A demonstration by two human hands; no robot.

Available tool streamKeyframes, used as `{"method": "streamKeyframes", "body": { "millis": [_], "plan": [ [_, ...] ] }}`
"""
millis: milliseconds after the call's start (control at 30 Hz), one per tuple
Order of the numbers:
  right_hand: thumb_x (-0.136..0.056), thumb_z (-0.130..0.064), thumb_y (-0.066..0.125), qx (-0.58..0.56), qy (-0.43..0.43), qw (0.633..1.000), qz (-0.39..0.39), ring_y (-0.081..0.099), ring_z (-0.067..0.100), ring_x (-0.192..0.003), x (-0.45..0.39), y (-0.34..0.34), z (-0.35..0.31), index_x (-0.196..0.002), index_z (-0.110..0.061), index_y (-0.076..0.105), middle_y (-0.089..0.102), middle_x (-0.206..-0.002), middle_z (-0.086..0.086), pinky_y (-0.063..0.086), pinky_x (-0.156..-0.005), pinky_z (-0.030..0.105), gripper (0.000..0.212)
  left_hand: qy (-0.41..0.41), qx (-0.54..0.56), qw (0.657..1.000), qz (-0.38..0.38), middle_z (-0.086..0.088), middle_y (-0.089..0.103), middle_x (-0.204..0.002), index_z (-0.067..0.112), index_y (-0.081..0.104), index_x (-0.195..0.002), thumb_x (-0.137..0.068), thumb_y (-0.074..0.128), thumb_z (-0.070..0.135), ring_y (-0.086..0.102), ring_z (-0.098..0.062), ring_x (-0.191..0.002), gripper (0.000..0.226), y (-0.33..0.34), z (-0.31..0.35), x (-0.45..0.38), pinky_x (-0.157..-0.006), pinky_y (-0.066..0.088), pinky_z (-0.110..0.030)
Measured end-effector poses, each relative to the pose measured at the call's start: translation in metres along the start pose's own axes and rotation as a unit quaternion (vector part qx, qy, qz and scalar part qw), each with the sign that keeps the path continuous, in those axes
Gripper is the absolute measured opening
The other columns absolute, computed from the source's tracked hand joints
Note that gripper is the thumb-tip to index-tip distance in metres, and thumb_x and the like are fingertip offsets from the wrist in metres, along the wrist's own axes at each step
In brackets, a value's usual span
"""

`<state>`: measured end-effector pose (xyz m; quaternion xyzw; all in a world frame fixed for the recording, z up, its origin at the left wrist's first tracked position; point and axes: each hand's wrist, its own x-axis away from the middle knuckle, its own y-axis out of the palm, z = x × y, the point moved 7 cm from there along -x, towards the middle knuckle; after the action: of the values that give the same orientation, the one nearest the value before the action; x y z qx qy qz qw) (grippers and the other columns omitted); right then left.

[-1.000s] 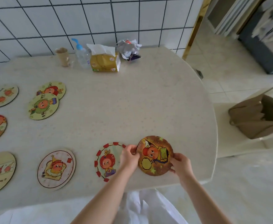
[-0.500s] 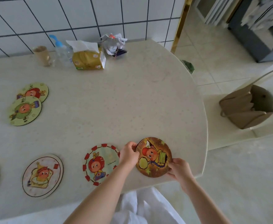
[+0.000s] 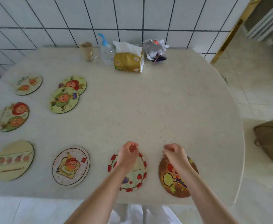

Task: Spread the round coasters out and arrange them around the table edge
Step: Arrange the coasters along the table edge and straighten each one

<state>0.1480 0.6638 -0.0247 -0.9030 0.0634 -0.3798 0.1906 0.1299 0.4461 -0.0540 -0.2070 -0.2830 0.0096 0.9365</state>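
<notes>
Worktop (image 3: pixel 148 102): pale, speckled, smooth, rounded at the right end, its far side butted to a white tiled wall (image 3: pixel 132 16). Tiled floor (image 3: pixel 253 94) lies to the right, with a brown bag (image 3: pixel 271 141) on a seat there.

Coasters: nine round discs lie flat, mostly on the left half and along the near edge. Judged thin, stiff and light, likely to slide on this surface; best taken by pinching the rim. Two far-left discs, the green coaster (image 3: pixel 64 100) and the one beneath it (image 3: pixel 75 84), overlap and remain to be separated. The brown coaster (image 3: pixel 177 180) sits nearest the right, just beside the red-bordered coaster (image 3: pixel 129 173).

Left hand (image 3: pixel 128 153) hovers over the red-bordered disc, fingers loosely curled, holding nothing. Right hand (image 3: pixel 174 153) likewise over the brown disc.

Far edge clutter: tissue box (image 3: pixel 129 60), pump bottle (image 3: pixel 105 50), cup (image 3: pixel 86 50).
</notes>
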Motion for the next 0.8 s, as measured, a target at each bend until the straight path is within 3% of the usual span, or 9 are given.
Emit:
{"method": "streamKeyframes", "body": {
  "millis": [67,233,333,433,633,733,800],
  "plan": [
    [-0.087,-0.014,0.053,0.016,-0.022,0.999,-0.032,0.069,0.017,-0.081,-0.006,0.033,-0.034,-0.103,-0.019,0.064,0.069,-0.091,0.0,0.061,-0.078,0.039,0.021,-0.021,0.024,0.999,0.034,0.007,0.064,-0.091,0.02,0.064,-0.097,-0.09,0.056,0.007,0.061,-0.006,-0.075,0.018,-0.035,-0.005,-0.017,-0.055,0.048,-0.016],
    [-0.087,-0.01,0.053,0.073,-0.069,0.991,-0.085,0.07,0.026,-0.088,-0.021,0.115,-0.12,-0.081,-0.025,0.058,0.067,-0.082,-0.001,0.059,-0.082,0.045,0.017,-0.063,0.054,0.99,0.114,0.005,0.063,-0.092,0.023,0.064,-0.098,-0.089,0.055,0.009,0.06,-0.015,-0.074,0.019,-0.139,-0.025,-0.061,-0.057,0.048,-0.024],
    [-0.086,-0.011,0.055,0.089,-0.093,0.987,-0.091,0.069,0.03,-0.095,-0.03,0.164,-0.169,-0.074,-0.023,0.058,0.071,-0.088,0.007,0.057,-0.087,0.046,0.017,-0.063,0.052,0.985,0.154,0.002,0.063,-0.092,0.021,0.067,-0.099,-0.086,0.056,0.01,0.063,-0.023,-0.083,0.02,-0.205,-0.031,-0.086,-0.071,0.052,-0.032],
    [-0.087,-0.01,0.055,0.096,-0.106,0.984,-0.103,0.068,0.033,-0.1,-0.042,0.216,-0.211,-0.084,-0.017,0.061,0.072,-0.104,0.018,0.055,-0.09,0.048,0.009,-0.075,0.046,0.979,0.183,-0.002,0.064,-0.097,0.018,0.068,-0.102,-0.085,0.057,0.008,0.064,-0.028,-0.092,0.023,-0.263,-0.039,-0.113,-0.082,0.053,-0.04],
    [-0.085,-0.013,0.052,0.11,-0.111,0.978,-0.136,0.067,0.032,-0.1,-0.07,0.303,-0.28,-0.08,-0.018,0.059,0.07,-0.101,0.012,0.057,-0.088,0.049,0.011,-0.076,0.023,0.974,0.21,-0.005,0.067,-0.104,0.016,0.069,-0.105,-0.084,0.057,0.008,0.058,-0.016,-0.078,0.026,-0.346,-0.042,-0.171,-0.063,0.046,-0.023],
    [-0.084,-0.011,0.049,0.128,-0.113,0.976,-0.137,0.068,0.032,-0.098,-0.082,0.331,-0.306,-0.073,-0.022,0.056,0.069,-0.099,0.01,0.057,-0.087,0.049,0.017,-0.081,0.024,0.97,0.226,-0.006,0.063,-0.115,0.016,0.065,-0.111,-0.082,0.056,0.006,0.063,-0.025,-0.087,0.032,-0.373,-0.041,-0.193,-0.072,0.052,-0.033],
    [-0.084,-0.008,0.048,0.133,-0.108,0.975,-0.139,0.067,0.036,-0.1,-0.085,0.34,-0.317,-0.084,-0.012,0.063,0.069,-0.101,0.015,0.056,-0.087,0.052,0.016,-0.082,0.034,0.966,0.241,-0.007,0.058,-0.123,0.019,0.062,-0.112,-0.082,0.057,0.007,0.062,-0.022,-0.076,0.033,-0.383,-0.038,-0.201,-0.062,0.05,-0.031]
  ]
}}
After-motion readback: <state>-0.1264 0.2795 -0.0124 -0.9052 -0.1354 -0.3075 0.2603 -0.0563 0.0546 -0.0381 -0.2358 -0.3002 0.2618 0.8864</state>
